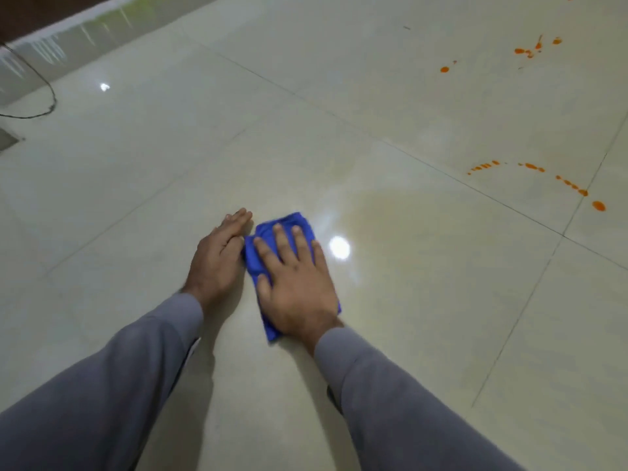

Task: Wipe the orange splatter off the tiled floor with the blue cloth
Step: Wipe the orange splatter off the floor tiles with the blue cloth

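Note:
A folded blue cloth (pixel 290 226) lies flat on the glossy cream tiled floor (pixel 407 334). My right hand (pixel 295 283) presses down on it with straight, spread fingers. My left hand (pixel 217 260) rests flat on the floor just left of the cloth, its edge touching the cloth's side. An arc of orange drops (pixel 540 175) sits on the floor to the right, well beyond the cloth. More orange spots (pixel 526 52) lie farther away at the upper right. A faint yellowish smear (pixel 390 212) stains the tile between the cloth and the drops.
A black cable (pixel 44 107) loops on the floor at the far left, near a glossy skirting board (pixel 51 45). Dark grout lines (pixel 475 192) cross the floor. A ceiling light reflects brightly (pixel 339 248) beside the cloth.

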